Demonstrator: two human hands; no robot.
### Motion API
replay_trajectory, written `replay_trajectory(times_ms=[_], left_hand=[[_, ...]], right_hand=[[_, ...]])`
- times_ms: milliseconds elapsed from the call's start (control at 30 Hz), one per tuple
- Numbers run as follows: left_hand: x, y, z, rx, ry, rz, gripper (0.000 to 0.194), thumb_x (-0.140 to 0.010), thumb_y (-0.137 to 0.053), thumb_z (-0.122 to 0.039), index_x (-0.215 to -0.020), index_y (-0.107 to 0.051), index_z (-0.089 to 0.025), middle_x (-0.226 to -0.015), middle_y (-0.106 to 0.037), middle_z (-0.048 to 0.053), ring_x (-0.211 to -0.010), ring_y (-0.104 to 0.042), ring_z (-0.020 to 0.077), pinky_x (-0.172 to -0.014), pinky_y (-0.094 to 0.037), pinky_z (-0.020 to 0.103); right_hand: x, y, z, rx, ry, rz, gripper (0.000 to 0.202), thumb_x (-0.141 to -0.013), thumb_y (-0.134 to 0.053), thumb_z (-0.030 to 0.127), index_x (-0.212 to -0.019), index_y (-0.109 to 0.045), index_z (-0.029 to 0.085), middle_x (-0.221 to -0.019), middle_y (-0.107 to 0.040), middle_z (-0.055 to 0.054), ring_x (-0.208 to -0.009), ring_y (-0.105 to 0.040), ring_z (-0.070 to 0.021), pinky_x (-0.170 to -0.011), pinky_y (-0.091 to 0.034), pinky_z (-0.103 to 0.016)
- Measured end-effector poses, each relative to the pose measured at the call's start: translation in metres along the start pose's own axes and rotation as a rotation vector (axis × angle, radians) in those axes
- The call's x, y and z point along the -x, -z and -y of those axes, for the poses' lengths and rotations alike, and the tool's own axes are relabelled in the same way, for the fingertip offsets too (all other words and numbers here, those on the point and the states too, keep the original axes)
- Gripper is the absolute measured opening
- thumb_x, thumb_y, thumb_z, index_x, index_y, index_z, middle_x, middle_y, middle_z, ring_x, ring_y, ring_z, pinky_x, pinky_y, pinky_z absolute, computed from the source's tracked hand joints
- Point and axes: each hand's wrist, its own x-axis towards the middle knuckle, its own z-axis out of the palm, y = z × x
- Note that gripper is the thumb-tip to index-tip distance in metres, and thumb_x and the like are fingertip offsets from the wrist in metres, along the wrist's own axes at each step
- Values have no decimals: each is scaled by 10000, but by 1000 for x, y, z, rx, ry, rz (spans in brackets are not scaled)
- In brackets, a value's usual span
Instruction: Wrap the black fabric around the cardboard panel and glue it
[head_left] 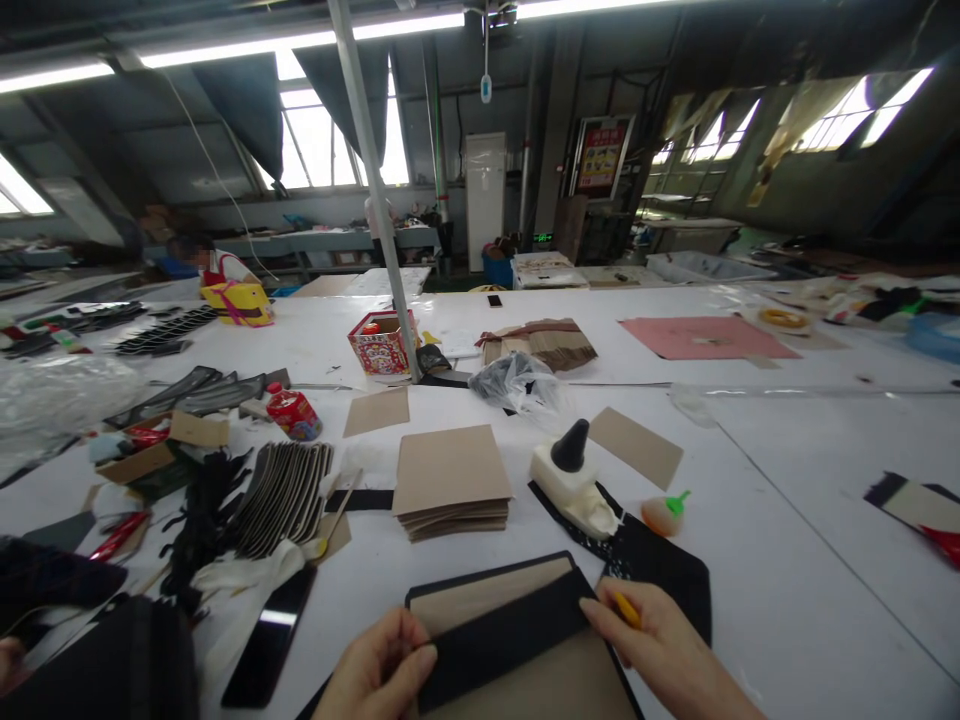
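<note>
My left hand (379,668) pinches the left end of a black strip (510,635) that lies across a brown card panel with a black border (491,590) at the table's near edge. My right hand (660,650) presses on the strip's right end and holds a small yellow tool (626,608) between its fingers. Just behind the panel stands a stack of brown cards (450,480). A white glue bottle with a black cone tip (574,475) lies to the right of the stack, on a black sheet (660,565).
A fan of black-edged pieces (285,495), a phone (270,635), scraps and a red bottle (294,412) crowd the left. A metal pole (375,190) rises mid-table beside a red box (379,342). A pink sheet (705,337) lies far right. A person sits at the far left.
</note>
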Motion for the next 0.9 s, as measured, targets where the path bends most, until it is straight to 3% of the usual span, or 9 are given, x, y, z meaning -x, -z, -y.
replay_trajectory(times_ms=[100, 200, 367, 600, 900], left_hand=[[-9, 5, -7, 36, -78, -19, 435, -684, -645, -582, -785, -519, -178, -566, -442, -79, -504, -404, 71, -492, -357, 207], [-15, 10, -7, 29, -58, -72, 386, -697, -654, -526, -735, -529, -162, -530, -455, -78, -468, -405, 61, -483, -356, 206], [-18, 6, 7, 32, -102, -255, 456, -687, -635, -552, -928, -552, -174, -575, -479, -75, -455, -439, 78, -428, -370, 205], [-22, -1, 26, -201, -199, -441, 446, -759, -514, -594, -990, -518, -213, -608, -534, -54, -523, -508, 114, -473, -406, 216], [-21, -5, 17, -394, -196, -510, 356, -798, -477, -528, -992, -492, -229, -617, -585, -48, -572, -561, 146, -584, -413, 253]], right_hand=[[-6, -4, 3, 59, -6, -19, 359, -810, -413, 457, -578, -281, 217, -564, -298, 52, -567, -334, -119, -537, -247, -253], [-10, -7, 5, 104, -6, -38, 364, -808, -404, 461, -573, -273, 217, -572, -292, 48, -579, -327, -124, -547, -243, -257], [-13, -13, 0, 118, 6, -72, 378, -813, -404, 483, -568, -293, 217, -563, -337, 40, -582, -368, -133, -548, -266, -253], [-17, -19, -6, 174, -3, -91, 398, -828, -369, 511, -560, -329, 220, -552, -457, 10, -567, -448, -155, -548, -288, -271], [-21, -27, -19, 268, 8, -133, 419, -856, -323, 531, -566, -347, 229, -551, -518, -3, -549, -491, -168, -545, -290, -283]])
